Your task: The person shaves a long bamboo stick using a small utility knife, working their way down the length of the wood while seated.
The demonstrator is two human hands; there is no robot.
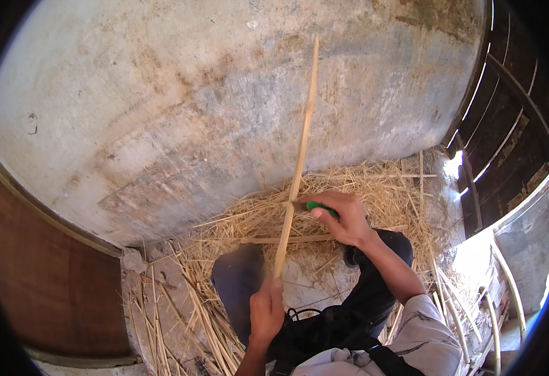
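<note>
My left hand grips the lower end of a long thin bamboo strip that stands nearly upright in front of the wall. My right hand holds a green-handled knife with its blade pressed against the strip about a third of the way up. My knees in dark trousers sit below the hands. A second short strip lies flat across the shavings behind the upright one.
A weathered plaster wall fills the view ahead. A heap of straw-like shavings covers the floor at its foot. Loose strips lie at the lower left, bent ones at the right. A dark wooden door stands at the right.
</note>
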